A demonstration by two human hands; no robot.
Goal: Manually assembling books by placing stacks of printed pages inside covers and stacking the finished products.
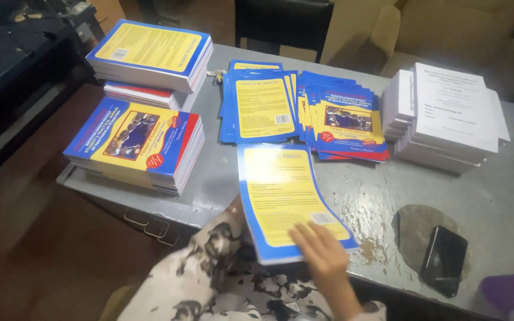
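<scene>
A blue booklet with a yellow back cover (281, 190) is raised at the desk's near edge, its cover bowed. My right hand (323, 252) lies flat on its lower right corner with the fingers spread. My left arm, in a patterned sleeve (209, 261), reaches under the booklet's left edge. Only a sliver of my left hand (235, 206) shows there, gripping the booklet from below.
The grey metal desk (495, 196) bears two fanned piles of blue covers (260, 107) (343, 122), stacked bound books (135, 142) (150, 53), a white stack of pages (447, 116), a black phone (444, 258) and a purple object (513, 291). Drawer handles (150, 224) face me.
</scene>
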